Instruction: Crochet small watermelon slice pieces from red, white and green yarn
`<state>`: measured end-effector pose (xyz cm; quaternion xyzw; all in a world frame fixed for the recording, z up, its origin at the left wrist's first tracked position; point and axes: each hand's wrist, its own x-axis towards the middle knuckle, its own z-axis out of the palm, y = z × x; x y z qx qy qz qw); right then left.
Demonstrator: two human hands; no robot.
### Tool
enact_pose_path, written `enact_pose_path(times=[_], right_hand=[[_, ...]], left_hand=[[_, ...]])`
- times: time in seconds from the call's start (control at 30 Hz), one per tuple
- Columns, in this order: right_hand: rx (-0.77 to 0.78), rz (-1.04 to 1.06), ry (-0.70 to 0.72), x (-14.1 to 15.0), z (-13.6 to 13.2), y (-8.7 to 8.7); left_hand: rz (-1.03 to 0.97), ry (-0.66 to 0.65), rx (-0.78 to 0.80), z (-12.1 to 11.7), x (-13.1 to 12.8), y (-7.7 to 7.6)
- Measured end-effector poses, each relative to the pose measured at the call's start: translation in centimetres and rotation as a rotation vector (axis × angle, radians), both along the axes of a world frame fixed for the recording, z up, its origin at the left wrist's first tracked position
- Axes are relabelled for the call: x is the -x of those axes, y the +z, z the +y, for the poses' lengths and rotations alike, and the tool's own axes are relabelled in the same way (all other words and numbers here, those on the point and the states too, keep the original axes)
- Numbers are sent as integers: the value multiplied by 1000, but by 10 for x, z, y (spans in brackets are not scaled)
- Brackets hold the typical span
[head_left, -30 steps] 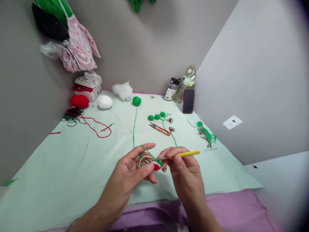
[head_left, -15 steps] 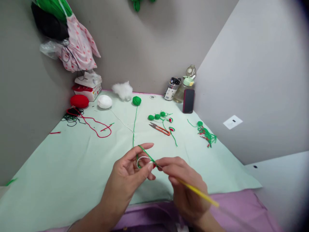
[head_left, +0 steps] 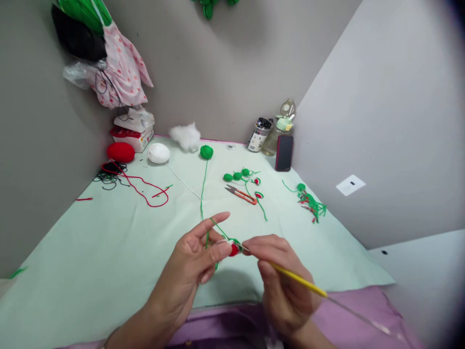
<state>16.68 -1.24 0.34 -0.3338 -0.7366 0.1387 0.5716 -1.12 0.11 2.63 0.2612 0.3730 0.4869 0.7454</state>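
My left hand [head_left: 198, 254] pinches a small crochet piece [head_left: 234, 249], red with white and a green edge, between thumb and fingers. Green yarn [head_left: 220, 227] runs over its raised index finger to the piece. My right hand [head_left: 286, 276] grips a crochet hook [head_left: 301, 281] with a yellow handle and a long metal shaft at each end. The hook's tip is at the green edge of the piece; whether it is inside a stitch I cannot tell. Green and white strands trail from my left hand toward a green yarn ball [head_left: 207, 152] and a white yarn ball [head_left: 159, 153].
Orange thread snips [head_left: 241, 195] lie beside several green crocheted balls [head_left: 237, 176]. Yarn scraps [head_left: 310, 203] are at the right. A red yarn ball [head_left: 121, 152], white stuffing [head_left: 186, 137], a pen holder [head_left: 259, 134], a bottle [head_left: 278, 133] and a phone [head_left: 284, 153] stand along the back.
The crochet piece has turned, so more of its red and green shows. The white loop by my left fingers has flattened. My right hand and the hook have shifted slightly right.
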Motion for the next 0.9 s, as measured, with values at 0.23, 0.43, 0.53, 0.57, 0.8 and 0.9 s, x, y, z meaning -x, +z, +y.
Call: enact_pose_path(times=[0.23, 0.43, 0.53, 0.57, 0.8, 0.9], right_hand=[[383, 517, 199, -1, 9, 9], [334, 407, 171, 7, 14, 5], [287, 345, 110, 10, 11, 3], [270, 311, 89, 10, 9, 1], [-35, -131, -65, 5, 2, -7], [158, 225, 1, 4, 9, -1]], left_hand=[[82, -4, -73, 0, 3, 1], [95, -54, -118, -2, -2, -3], [102, -20, -130, -1, -3, -6], [94, 4, -129, -1, -4, -7], [-126, -31, 25, 1, -7, -9], [-143, -54, 64, 4, -1, -7]])
